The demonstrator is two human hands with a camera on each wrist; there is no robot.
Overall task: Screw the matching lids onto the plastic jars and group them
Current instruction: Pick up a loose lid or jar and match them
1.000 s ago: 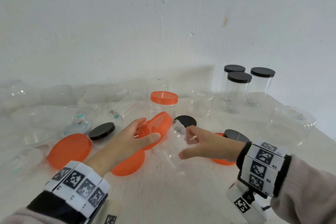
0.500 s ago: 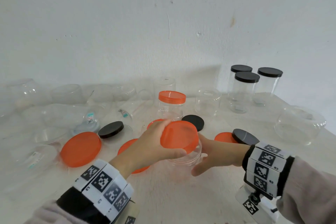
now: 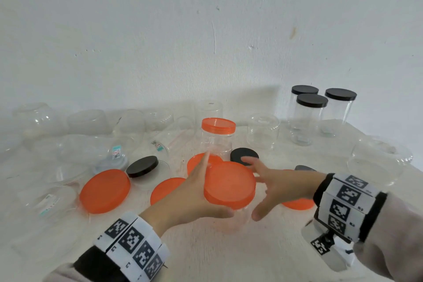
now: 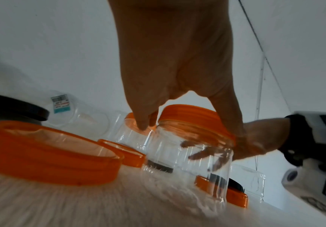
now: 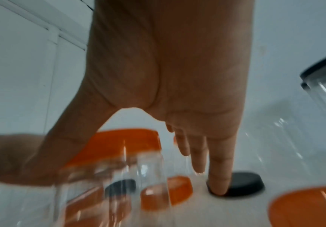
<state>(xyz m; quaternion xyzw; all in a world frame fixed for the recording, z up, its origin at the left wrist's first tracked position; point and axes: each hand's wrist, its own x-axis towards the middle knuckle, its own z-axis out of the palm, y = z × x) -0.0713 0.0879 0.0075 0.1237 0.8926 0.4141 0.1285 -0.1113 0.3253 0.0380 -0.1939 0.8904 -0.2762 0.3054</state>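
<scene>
An orange lid (image 3: 230,181) sits on top of an upright clear jar (image 3: 235,221) in the middle of the table. My left hand (image 3: 201,190) grips the lid by its rim, fingers on the far side and thumb on the near side. The left wrist view shows the same lid (image 4: 193,119) on the jar's (image 4: 193,169) mouth. My right hand (image 3: 263,188) is just right of the jar with fingers straight and spread, holding nothing. The right wrist view is blurred, with the jar (image 5: 109,184) in front of the straight fingers (image 5: 220,172).
A capped orange-lidded jar (image 3: 218,135) stands behind. Three black-lidded jars (image 3: 312,117) are grouped at the back right. Loose orange lids (image 3: 105,190) and black lids (image 3: 142,166) lie around my hands. Open clear jars (image 3: 87,149) crowd the left; a wide one (image 3: 375,162) stands right.
My left hand carried the orange lid over and set it on the jar, which now stands upright. My right hand has let go of the jar and spread its fingers.
</scene>
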